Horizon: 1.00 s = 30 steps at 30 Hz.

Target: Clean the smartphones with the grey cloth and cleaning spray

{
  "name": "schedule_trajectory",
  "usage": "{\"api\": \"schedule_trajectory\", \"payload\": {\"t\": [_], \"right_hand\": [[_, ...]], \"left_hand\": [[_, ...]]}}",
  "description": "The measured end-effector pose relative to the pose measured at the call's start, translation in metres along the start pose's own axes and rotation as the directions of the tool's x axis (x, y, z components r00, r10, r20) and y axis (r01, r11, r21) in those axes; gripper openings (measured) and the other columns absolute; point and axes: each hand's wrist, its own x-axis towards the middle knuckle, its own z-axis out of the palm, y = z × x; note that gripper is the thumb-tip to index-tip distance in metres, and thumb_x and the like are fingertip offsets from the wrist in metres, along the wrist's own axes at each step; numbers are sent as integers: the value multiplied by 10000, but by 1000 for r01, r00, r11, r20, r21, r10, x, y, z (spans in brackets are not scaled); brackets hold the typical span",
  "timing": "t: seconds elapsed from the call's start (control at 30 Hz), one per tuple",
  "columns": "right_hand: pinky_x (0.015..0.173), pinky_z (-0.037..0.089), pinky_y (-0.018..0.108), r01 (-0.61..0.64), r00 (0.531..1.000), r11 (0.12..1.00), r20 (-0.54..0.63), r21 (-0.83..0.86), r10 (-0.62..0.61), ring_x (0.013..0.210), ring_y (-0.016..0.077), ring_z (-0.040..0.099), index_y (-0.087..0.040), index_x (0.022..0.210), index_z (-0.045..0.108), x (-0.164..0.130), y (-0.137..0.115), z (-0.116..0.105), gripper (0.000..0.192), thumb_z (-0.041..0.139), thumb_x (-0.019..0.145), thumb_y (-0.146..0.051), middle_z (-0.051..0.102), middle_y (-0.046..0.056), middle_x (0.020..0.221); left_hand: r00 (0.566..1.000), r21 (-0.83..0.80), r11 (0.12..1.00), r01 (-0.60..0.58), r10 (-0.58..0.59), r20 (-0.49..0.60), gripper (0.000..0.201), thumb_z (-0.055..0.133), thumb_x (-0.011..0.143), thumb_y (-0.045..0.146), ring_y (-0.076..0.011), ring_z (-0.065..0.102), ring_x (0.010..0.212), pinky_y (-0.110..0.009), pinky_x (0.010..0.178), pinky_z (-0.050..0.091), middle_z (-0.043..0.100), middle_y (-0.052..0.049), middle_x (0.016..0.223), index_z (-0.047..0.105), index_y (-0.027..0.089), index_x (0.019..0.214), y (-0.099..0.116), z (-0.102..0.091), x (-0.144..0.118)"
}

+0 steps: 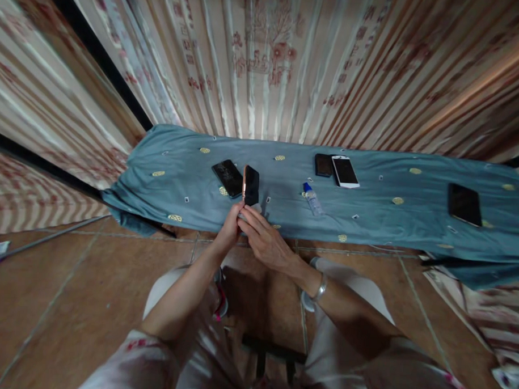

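My left hand (230, 226) is closed on the lower end of a smartphone (252, 186) with a dark screen and a gold-coloured edge, tilted up above the bed-like surface. Against that same end lies my right hand (264, 238), fingers pressed together and partly over the left fingers. A small whitish piece (256, 207) shows at the right fingertips; its kind is unclear. Just left of the held phone, a black smartphone (228, 177) with a marked screen lies flat. To the right rests a clear bottle with a blue cap (312, 198).
A teal patterned cloth (281, 184) covers the long narrow table. Farther right lie a small dark flat object (323, 165), a white smartphone (345, 171) and a black tablet-like device (464, 204). Patterned curtains (264, 64) hang behind. Dark poles (98, 52) stand at left.
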Motion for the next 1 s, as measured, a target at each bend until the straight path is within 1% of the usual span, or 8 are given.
{"api": "schedule_trajectory", "payload": {"t": [0.17, 0.27, 0.37, 0.47, 0.6, 0.77, 0.93, 1.0], "right_hand": [[1191, 387, 496, -43, 999, 999, -1, 15, 43, 1513, 259, 252, -124, 1483, 402, -4, 2, 5, 578, 309, 923, -14, 354, 186, 1578], [1198, 383, 463, -56, 998, 998, 10, 33, 55, 1493, 234, 311, -177, 1529, 352, -4, 8, 2, 604, 307, 944, -37, 388, 143, 1573], [1198, 390, 435, -56, 998, 998, 4, 24, 55, 1468, 205, 365, -209, 1574, 245, -3, 13, -3, 631, 286, 964, -53, 445, 112, 1543], [1209, 373, 450, -37, 999, 999, -7, -8, 37, 1480, 210, 339, -186, 1588, 178, -1, 14, -6, 636, 261, 971, -55, 447, 122, 1542], [1214, 353, 480, 16, 1000, 998, 7, -57, -15, 1507, 229, 275, -153, 1577, 218, 0, 10, -6, 611, 270, 974, -66, 430, 126, 1555], [1196, 360, 455, 34, 999, 983, -13, -183, -37, 1498, 220, 299, -173, 1552, 299, 0, 9, -3, 609, 301, 958, -40, 467, 97, 1537], [1183, 347, 450, 49, 998, 947, -20, -317, -58, 1478, 245, 340, -164, 1493, 414, -1, 9, -4, 570, 339, 944, -25, 518, 93, 1497], [1180, 344, 449, 56, 997, 934, -26, -354, -70, 1469, 256, 356, -163, 1478, 435, -1, 10, -5, 550, 353, 949, -32, 531, 89, 1486]], "left_hand": [[999, -71, 996, 47, -46, 18, 326, 618, 844, 443, -121, 619, 571, -229, 627, 497, 658, -1, 608, 683, 144, 735, 4, 2, 1], [994, -110, 988, 108, -104, 39, 365, 620, 855, 469, -140, 652, 594, -240, 649, 515, 681, -26, 628, 702, 130, 747, 4, 4, 1], [990, -155, 978, 137, -133, 37, 358, 592, 894, 450, -137, 645, 572, -239, 600, 517, 688, -29, 637, 708, 130, 782, 3, 7, 1], [988, -204, 967, 154, -151, 29, 400, 507, 951, 446, -131, 651, 585, -232, 596, 530, 706, -38, 676, 710, 127, 821, 5, 9, 1], [979, -215, 955, 203, -202, 26, 489, 423, 989, 464, -140, 661, 593, -232, 647, 552, 698, -61, 638, 721, 117, 817, 11, 8, 0], [962, -205, 941, 269, -273, 5, 536, 388, 990, 502, -153, 675, 594, -237, 651, 568, 713, -76, 652, 737, 96, 971, 19, 16, -7], [979, -285, 941, 183, -201, -38, 462, 372, 1013, 398, -130, 686, 602, -198, 642, 560, 740, -53, 715, 711, 95, 1098, 25, 28, -14], [981, -272, 946, 173, -191, -40, 469, 363, 1016, 390, -126, 682, 605, -191, 637, 552, 744, -56, 726, 707, 86, 1110, 25, 29, -14]]}}
